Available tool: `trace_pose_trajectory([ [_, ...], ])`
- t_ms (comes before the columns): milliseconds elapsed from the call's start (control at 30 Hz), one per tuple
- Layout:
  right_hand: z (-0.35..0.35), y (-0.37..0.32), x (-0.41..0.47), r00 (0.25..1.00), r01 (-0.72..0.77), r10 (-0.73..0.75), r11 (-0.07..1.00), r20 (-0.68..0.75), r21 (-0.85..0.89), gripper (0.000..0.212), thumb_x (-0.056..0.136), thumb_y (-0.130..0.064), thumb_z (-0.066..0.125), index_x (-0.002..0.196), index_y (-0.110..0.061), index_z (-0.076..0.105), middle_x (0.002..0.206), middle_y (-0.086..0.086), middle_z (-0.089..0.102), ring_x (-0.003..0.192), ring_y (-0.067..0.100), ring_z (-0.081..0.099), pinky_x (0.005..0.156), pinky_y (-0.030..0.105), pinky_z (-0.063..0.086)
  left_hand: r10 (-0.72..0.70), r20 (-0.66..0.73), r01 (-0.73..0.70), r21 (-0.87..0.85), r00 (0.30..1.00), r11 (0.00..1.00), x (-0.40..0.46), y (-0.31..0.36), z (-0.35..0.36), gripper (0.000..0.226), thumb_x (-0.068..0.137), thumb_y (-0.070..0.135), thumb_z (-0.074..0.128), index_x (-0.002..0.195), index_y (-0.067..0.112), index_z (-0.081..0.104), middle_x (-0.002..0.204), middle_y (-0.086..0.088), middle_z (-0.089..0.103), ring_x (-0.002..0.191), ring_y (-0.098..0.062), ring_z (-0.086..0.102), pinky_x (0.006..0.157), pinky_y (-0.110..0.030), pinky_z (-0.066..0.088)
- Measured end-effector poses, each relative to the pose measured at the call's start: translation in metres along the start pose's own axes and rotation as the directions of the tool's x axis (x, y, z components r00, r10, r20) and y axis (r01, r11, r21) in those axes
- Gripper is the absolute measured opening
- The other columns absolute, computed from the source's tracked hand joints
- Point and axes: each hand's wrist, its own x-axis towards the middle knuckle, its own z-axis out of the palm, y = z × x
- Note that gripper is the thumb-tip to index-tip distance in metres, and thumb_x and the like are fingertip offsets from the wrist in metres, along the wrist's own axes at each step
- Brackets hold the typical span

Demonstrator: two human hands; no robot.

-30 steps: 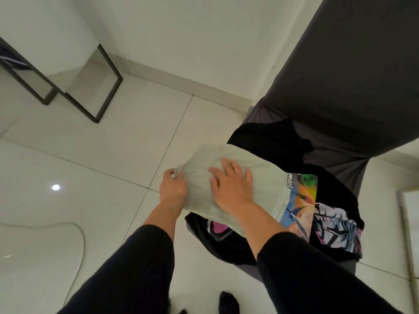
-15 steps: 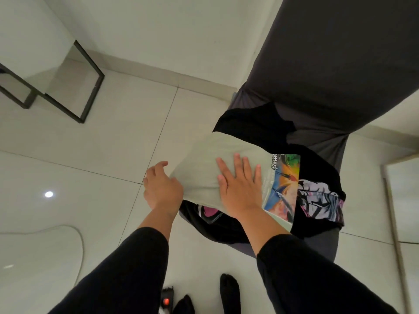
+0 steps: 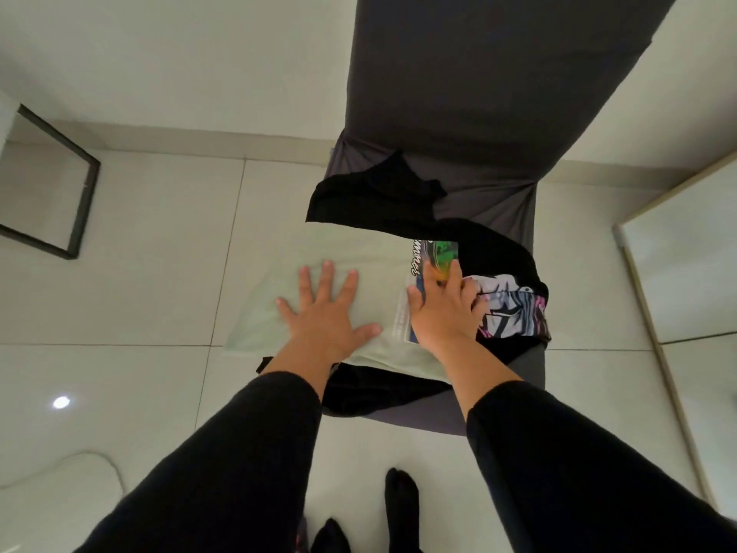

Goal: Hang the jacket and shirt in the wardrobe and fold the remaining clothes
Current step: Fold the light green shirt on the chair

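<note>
Both hands press flat on the pale green folded T-shirt (image 3: 359,265) atop the dark grey covered chair (image 3: 498,201): left hand (image 3: 323,317) with fingers spread, right hand (image 3: 444,309) with fingers straight over the print. Its long axis runs left-right, overhanging left. This fold looks nearly done; black printed T-shirt (image 3: 514,297) beneath seems unfolded; no wardrobe in view.

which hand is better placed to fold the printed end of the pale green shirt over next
Right, probably. The right hand already lies on the printed end of the pale green shirt, while the left hand presses flat on the plain part, anchoring it.
</note>
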Motion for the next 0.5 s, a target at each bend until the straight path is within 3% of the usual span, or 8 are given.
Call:
trace_pose_trajectory([
  [67,0.000,-0.001,-0.003,0.972,-0.158,0.194,0.956,-0.129,0.247,0.069,0.090,-0.047,0.052,0.148,-0.021,0.024,0.145,0.014,0.028,0.132,0.036,0.031,0.106,0.047,0.030,-0.022,0.006,0.022,-0.020,1.000,1.000,0.000,0.002,0.002,0.096,0.080,0.075,0.041,0.146,0.040,-0.018,0.153,0.004,-0.034,0.140,-0.032,-0.031,0.109,-0.068,0.000],
  [100,-0.001,0.001,-0.002,0.946,-0.243,0.311,0.873,-0.097,0.423,0.071,0.085,-0.042,0.062,0.143,-0.014,0.032,0.137,0.015,0.039,0.126,0.035,0.041,0.101,0.045,0.038,-0.040,-0.007,0.040,-0.037,0.999,0.999,-0.003,0.005,0.006,0.100,0.079,0.075,0.044,0.146,0.038,-0.020,0.152,0.002,-0.035,0.140,-0.032,-0.032,0.109,-0.068,0.000],
  [167,-0.011,0.008,0.005,0.893,-0.398,0.433,0.636,0.122,0.661,0.055,0.079,-0.035,0.070,0.122,-0.004,0.053,0.118,0.016,0.058,0.106,0.031,0.057,0.087,0.039,0.049,-0.078,-0.030,0.077,-0.046,0.996,0.996,-0.014,0.014,0.013,0.113,0.075,0.073,0.053,0.144,0.033,-0.027,0.150,-0.003,-0.039,0.138,-0.035,-0.033,0.108,-0.068,0.000],
  [200,-0.019,0.010,0.007,0.880,-0.448,0.412,0.550,0.238,0.705,0.043,0.079,-0.033,0.071,0.107,-0.003,0.060,0.107,0.015,0.063,0.096,0.030,0.061,0.082,0.038,0.051,-0.100,-0.031,0.098,-0.051,0.995,0.994,-0.020,0.019,0.016,0.119,0.073,0.071,0.057,0.143,0.031,-0.030,0.149,-0.006,-0.040,0.138,-0.037,-0.033,0.109,-0.067,-0.001],
  [267,-0.038,0.010,0.005,0.886,-0.458,0.314,0.478,0.342,0.749,0.020,0.079,-0.025,0.073,0.085,-0.009,0.062,0.101,0.015,0.068,0.094,0.030,0.065,0.088,0.043,0.053,-0.146,-0.020,0.143,-0.120,0.989,0.982,-0.027,0.028,0.022,0.116,0.077,0.061,0.061,0.144,0.030,-0.029,0.150,-0.007,-0.038,0.138,-0.037,-0.033,0.112,-0.063,-0.003],
  [367,-0.069,-0.010,-0.005,0.934,-0.352,0.100,0.411,0.342,0.841,0.005,0.084,-0.014,0.068,0.083,-0.016,0.063,0.104,0.017,0.069,0.095,0.030,0.067,0.092,0.045,0.053,-0.250,-0.002,0.223,-0.441,0.968,0.869,-0.033,0.037,0.010,0.085,0.085,0.029,0.050,0.150,0.036,-0.005,0.157,0.002,-0.022,0.143,-0.028,-0.024,0.117,-0.052,-0.005],
  [433,-0.096,-0.033,-0.018,0.943,-0.273,-0.057,0.435,0.329,0.858,0.003,0.085,-0.013,0.066,0.087,-0.015,0.064,0.102,0.015,0.068,0.091,0.027,0.065,0.090,0.041,0.052,-0.316,0.034,0.256,-0.670,0.948,0.697,-0.036,0.041,-0.005,0.068,0.090,0.022,0.038,0.150,0.035,0.009,0.160,0.003,-0.006,0.146,-0.024,-0.010,0.119,-0.043,-0.001],
  [500,-0.123,-0.058,-0.036,0.929,-0.131,-0.224,0.546,0.295,0.828,0.013,0.087,-0.010,0.064,0.100,-0.008,0.066,0.093,0.010,0.063,0.084,0.021,0.059,0.076,0.032,0.053,-0.386,0.133,0.301,-0.858,0.913,0.417,-0.035,0.038,-0.020,0.056,0.094,0.024,0.033,0.149,0.029,0.022,0.159,-0.002,0.013,0.145,-0.025,0.012,0.119,-0.041,0.010],
])
